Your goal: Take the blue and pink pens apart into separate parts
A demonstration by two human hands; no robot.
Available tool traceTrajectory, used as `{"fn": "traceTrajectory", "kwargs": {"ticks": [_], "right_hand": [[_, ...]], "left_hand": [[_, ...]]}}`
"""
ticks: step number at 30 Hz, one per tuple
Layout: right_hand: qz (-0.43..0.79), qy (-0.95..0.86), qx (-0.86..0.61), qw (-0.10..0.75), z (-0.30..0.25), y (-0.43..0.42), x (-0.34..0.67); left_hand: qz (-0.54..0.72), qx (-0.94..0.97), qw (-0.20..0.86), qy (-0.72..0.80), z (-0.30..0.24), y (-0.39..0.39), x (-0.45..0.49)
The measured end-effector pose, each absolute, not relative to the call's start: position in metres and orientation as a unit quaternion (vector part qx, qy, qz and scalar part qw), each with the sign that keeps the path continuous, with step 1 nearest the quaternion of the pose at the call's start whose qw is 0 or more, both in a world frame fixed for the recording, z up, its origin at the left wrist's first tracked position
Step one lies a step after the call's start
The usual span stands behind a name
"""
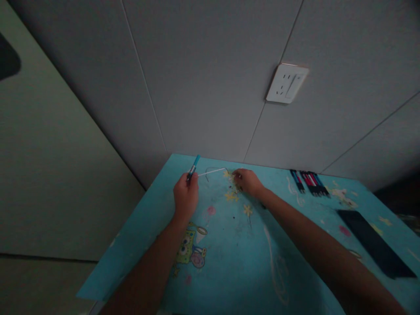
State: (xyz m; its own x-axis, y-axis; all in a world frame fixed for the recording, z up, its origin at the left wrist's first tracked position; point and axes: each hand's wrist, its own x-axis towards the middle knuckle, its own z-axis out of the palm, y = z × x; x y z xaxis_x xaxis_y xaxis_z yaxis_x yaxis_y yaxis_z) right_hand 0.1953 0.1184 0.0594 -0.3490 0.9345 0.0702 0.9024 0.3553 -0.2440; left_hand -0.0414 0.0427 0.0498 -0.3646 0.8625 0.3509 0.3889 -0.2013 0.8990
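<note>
**A blue-and-black pen (196, 162) leans toward the far edge in our left hand (186, 194)**

At the far left of the scene we have a pale panel (49, 175), and a grey wall (203, 87) closes off the table (147, 227) behind our work. Our left forearm covers part of the SpongeBob print (186, 248) on the tabletop. The left hand is curled closed around the pen, which sits left of centre, near the table's far edge. Its long axis runs from near to far with a slight lean to the right; the light-blue end points far, the black end lies in our grip.

From beside the left hand, a thin white strip (212, 172) stretches rightward toward the right hand (248, 181), with a thin dark wire (206, 175) curving close by. The right hand's fingers are bent and drawn in beside a scatter of small bits (235, 189); we cannot tell whether they grasp anything. Our right forearm slants across the table and hides the surface beneath it.

Farther right, past that forearm, a row of pens (313, 183) lies near the wall, below and right of a white wall socket (287, 83). At right, a flat black rectangle (376, 243) runs from far left to near right.
</note>
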Motion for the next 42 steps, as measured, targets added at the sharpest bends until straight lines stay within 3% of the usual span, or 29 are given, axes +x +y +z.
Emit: {"fn": "traceTrajectory", "kwargs": {"ticks": [6, 12, 17, 21, 24, 32, 35, 39, 42], "right_hand": [[0.087, -0.817, -0.558, 0.120, 0.064, 0.127, 0.199], [0.076, -0.803, -0.563, 0.180, 0.077, 0.047, 0.243], [0.061, -0.801, -0.511, 0.306, 0.065, -0.022, 0.251], [0.025, -0.824, -0.492, 0.280, 0.052, -0.032, 0.235], [0.026, -0.841, -0.488, 0.234, 0.047, -0.032, 0.227], [0.004, -0.810, -0.562, 0.167, 0.034, -0.045, 0.226], [0.055, -0.790, -0.561, 0.241, 0.039, -0.046, 0.227], [0.236, -0.750, -0.472, 0.399, 0.055, -0.055, 0.222], [0.287, -0.731, -0.426, 0.448, 0.062, -0.065, 0.216]], "left_hand": [[0.567, 0.525, 0.215, 0.597, 0.047, 0.044, -0.042], [0.547, 0.549, 0.215, 0.595, 0.047, 0.045, -0.041], [0.479, 0.643, 0.258, 0.540, 0.045, 0.034, -0.024], [0.410, 0.696, 0.339, 0.482, 0.046, 0.018, -0.006], [0.372, 0.735, 0.337, 0.456, 0.046, 0.013, 0.001], [0.271, 0.827, 0.174, 0.461, 0.037, 0.022, -0.014], [0.212, 0.868, 0.192, 0.405, 0.034, 0.019, -0.015], [0.189, 0.877, 0.242, 0.369, 0.033, 0.006, -0.002], [0.173, 0.891, 0.244, 0.342, 0.031, -0.005, 0.015]]}}
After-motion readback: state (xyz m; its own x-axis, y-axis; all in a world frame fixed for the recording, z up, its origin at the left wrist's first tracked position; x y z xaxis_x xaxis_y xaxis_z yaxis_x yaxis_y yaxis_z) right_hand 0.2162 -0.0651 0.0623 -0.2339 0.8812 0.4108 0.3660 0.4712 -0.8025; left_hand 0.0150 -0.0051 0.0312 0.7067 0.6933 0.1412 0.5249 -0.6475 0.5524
